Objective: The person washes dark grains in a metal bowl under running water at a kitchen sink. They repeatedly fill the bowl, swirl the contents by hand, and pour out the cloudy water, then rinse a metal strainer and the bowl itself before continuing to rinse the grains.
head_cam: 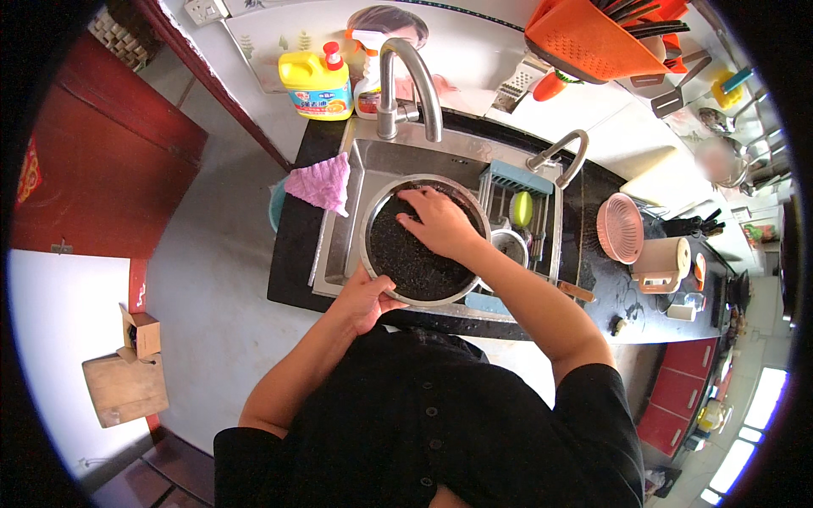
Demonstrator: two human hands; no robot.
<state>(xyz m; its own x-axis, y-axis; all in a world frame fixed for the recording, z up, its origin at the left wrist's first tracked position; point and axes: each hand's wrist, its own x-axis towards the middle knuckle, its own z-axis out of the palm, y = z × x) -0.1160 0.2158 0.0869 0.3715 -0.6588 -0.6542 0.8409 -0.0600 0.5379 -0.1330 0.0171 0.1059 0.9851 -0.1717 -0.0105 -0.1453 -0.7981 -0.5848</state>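
Note:
A round metal pan [422, 289] with a dark, speckled inner surface is held over the stainless steel sink [362, 162]. My left hand [368, 301] grips its rim at the lower left, the thumb on top and the fingers below. My right hand [438, 222] reaches into the pan with its fingers spread over the dark surface; whether it touches that surface I cannot tell. Behind the pan stands the curved metal faucet [413, 54]. To the right, a drying rack [517, 176] spans the sink, with a green-topped brush [523, 209] and a small metal bowl [510, 244].
A pink cloth [321, 184] hangs at the sink's left edge. A yellow detergent jug [314, 86] and a spray bottle [368, 79] stand behind. At right are a smaller faucet [559, 152], a wooden handle [576, 291], a pink basket [619, 228] and a cream kettle [660, 263].

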